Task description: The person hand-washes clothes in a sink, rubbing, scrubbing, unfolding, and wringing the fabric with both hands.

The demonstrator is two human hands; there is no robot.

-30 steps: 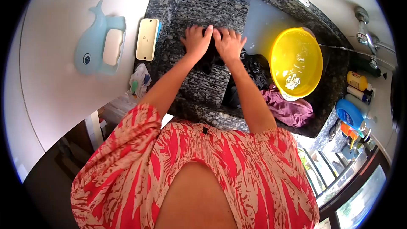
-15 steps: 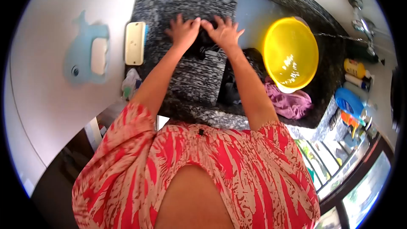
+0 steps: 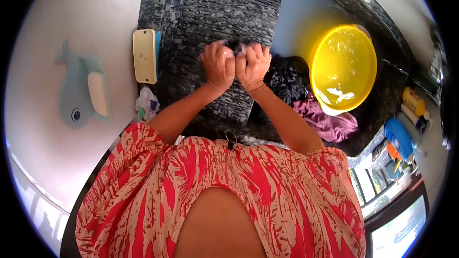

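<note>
Black cloth gripped btwn both curled hands; yellow btl label too sm. to read.

Blue whale-shaped holder at left; yellow bottle near blue container at right.

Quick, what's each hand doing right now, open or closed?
Left hand: curled closed, apparently gripping dark cloth.
Right hand: curled closed, apparently on the same dark cloth.
</note>
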